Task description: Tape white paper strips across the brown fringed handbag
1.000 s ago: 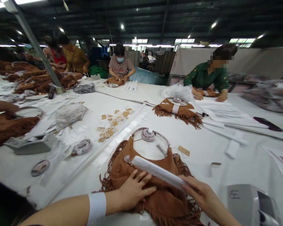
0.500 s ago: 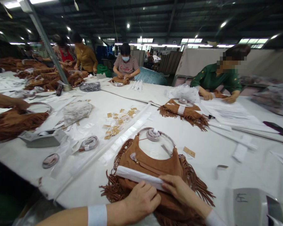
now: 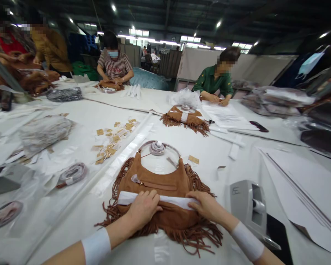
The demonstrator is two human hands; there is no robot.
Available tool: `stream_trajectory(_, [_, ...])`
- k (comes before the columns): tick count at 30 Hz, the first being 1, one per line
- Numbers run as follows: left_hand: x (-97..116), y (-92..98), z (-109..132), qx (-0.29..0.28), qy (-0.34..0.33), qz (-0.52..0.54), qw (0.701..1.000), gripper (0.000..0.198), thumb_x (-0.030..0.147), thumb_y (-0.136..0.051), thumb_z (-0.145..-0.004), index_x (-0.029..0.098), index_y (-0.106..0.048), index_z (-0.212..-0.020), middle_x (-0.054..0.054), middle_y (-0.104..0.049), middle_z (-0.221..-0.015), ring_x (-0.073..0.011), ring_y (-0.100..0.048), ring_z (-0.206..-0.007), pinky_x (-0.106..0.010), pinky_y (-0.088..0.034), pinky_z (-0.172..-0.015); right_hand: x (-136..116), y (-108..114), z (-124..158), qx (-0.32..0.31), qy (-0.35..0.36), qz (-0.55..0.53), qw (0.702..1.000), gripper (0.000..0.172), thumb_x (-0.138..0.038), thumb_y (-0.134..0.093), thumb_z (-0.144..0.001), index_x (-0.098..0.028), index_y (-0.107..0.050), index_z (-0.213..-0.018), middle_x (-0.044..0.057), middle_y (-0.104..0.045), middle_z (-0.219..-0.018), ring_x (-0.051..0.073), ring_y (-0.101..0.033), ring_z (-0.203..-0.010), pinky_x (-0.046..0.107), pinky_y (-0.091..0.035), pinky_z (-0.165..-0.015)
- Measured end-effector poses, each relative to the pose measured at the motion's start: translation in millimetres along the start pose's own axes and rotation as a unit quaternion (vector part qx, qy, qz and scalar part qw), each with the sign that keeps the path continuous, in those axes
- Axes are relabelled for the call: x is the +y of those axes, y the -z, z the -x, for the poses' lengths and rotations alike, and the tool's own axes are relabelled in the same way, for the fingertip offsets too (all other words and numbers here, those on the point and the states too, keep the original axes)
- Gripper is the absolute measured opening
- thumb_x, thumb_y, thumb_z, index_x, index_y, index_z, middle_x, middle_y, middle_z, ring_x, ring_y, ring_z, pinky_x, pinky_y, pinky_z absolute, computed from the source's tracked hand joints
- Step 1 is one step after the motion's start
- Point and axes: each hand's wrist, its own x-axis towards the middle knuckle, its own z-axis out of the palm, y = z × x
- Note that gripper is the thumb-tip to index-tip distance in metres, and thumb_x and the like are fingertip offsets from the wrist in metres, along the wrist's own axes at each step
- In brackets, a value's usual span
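A brown fringed handbag (image 3: 154, 176) lies flat on the table in front of me, its handle pointing away. Across its body runs a white paper strip (image 3: 179, 201), below a zipper (image 3: 160, 186) whose pull is wrapped. My left hand (image 3: 143, 208) is closed over the strip left of its middle, fingers curled onto it. At the strip's right end, my right hand (image 3: 205, 205) grips it between thumb and fingers. Inside the handle loop sits a coiled, wrapped strap (image 3: 157, 148). Fringe spreads from both sides and the bottom of the bag.
Right of the bag stands a grey tape dispenser (image 3: 244, 206). Tan tags (image 3: 110, 149) lie scattered to the left, near another coiled strap (image 3: 73, 173). A second fringed bag (image 3: 184, 117) lies farther back. Across the table, a co-worker in green (image 3: 213, 79) handles brown material.
The view has turned to the right. My left hand has moved from below the strip up onto it, and my right hand has shifted to its right end. The strip lies more level.
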Motion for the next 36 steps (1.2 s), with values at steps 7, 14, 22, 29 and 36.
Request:
stream_trajectory(7, [-8,-4.0,-4,-0.008,0.011,0.074,0.997,0.023,0.039,-0.052,-0.095,0.023,-0.058,-0.110,-0.003,-0.065,-0.098,-0.0224,-0.060,-0.092,-0.035,-0.046,-0.079,10,-13,0,0.003,0.028,-0.014,1.000,0.022,-0.021,-0.052,-0.085,-0.023,-0.071,-0.093,0.003,-0.071,-0.088,0.020,-0.064,-0.084,0.029,-0.047,-0.078])
stream_trajectory(14, [-9,-12.2,-12,-0.026,0.043,0.078,0.996,0.026,0.038,-0.048,-0.096,0.019,-0.065,-0.090,-0.005,-0.066,-0.087,-0.0213,-0.063,-0.084,-0.033,-0.047,-0.077,-34,-28,-11,0.133,0.046,0.092,0.986,0.023,-0.033,-0.049,-0.096,-0.021,-0.067,-0.099,0.009,-0.062,-0.103,0.025,-0.054,-0.099,0.038,-0.041,-0.088])
stream_trajectory(22, [-2,-4.4,-17,0.015,0.039,0.010,0.999,0.027,0.038,-0.048,-0.095,0.017,-0.064,-0.089,-0.010,-0.058,-0.099,-0.0281,-0.054,-0.099,-0.043,-0.045,-0.084,-28,-75,-33,0.121,0.097,0.059,0.986,0.025,-0.035,-0.052,-0.096,-0.021,-0.068,-0.083,0.005,-0.059,-0.086,0.020,-0.054,-0.085,0.032,-0.043,-0.075])
stream_trajectory(29, [-12,-31.8,-19,0.040,0.023,0.018,0.999,0.018,0.022,-0.040,-0.098,0.020,-0.056,-0.089,-0.004,-0.055,-0.089,-0.0220,-0.051,-0.083,-0.036,-0.043,-0.073,-9,-81,-48,0.111,0.105,0.024,0.988,0.020,-0.038,-0.056,-0.094,-0.023,-0.068,-0.095,0.003,-0.067,-0.087,0.019,-0.058,-0.083,0.032,-0.042,-0.074])
stream_trajectory(36, [-16,-34.2,-28,0.073,0.020,0.046,0.996,0.016,0.018,-0.042,-0.095,0.021,-0.058,-0.098,-0.005,-0.058,-0.097,-0.0219,-0.051,-0.089,-0.037,-0.042,-0.078,-6,-81,-56,0.117,0.096,0.030,0.988,0.021,-0.038,-0.054,-0.095,-0.021,-0.065,-0.088,0.004,-0.068,-0.087,0.020,-0.060,-0.081,0.033,-0.043,-0.074])
